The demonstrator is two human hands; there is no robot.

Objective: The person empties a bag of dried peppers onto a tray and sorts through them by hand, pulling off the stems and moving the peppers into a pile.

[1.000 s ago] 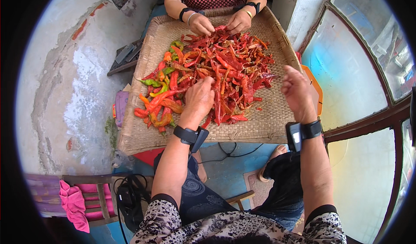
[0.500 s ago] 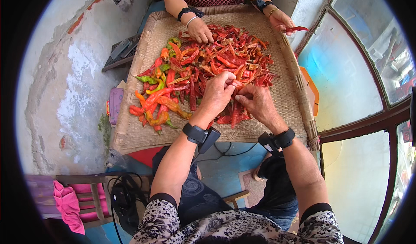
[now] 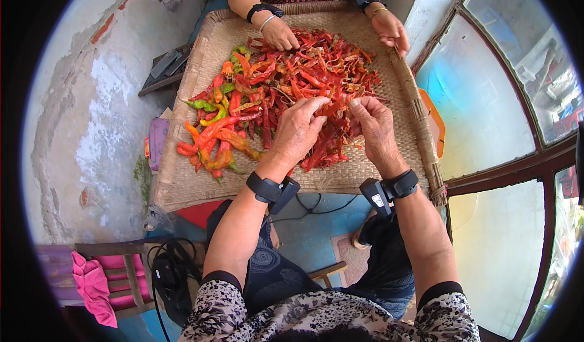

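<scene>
My left hand [image 3: 299, 129] and my right hand [image 3: 377, 128] are raised over the near part of a heap of dried red chili peppers [image 3: 316, 77]. Thumb and forefinger of each hand are pinched together. A dark red dried chili pepper [image 3: 339, 106] stretches between the two pinches; against the heap behind, its outline is hard to make out. To the left of my left hand lie plumper fresh peppers [image 3: 228, 123] in red, orange and green. The whole lot rests on a large woven tray [image 3: 182, 190] with a raised rim.
Across the tray, another person's hand [image 3: 280, 35] reaches into the heap, and their other hand [image 3: 390, 32] hangs over the right rim. A window [image 3: 480, 99] stands to the right, a worn wall [image 3: 91, 117] to the left. A chair with a pink cloth [image 3: 94, 287] is at lower left.
My hands have drawn slightly apart, the right one moving up and to the right. The red pepper in the other person's hand at the right rim no longer shows.
</scene>
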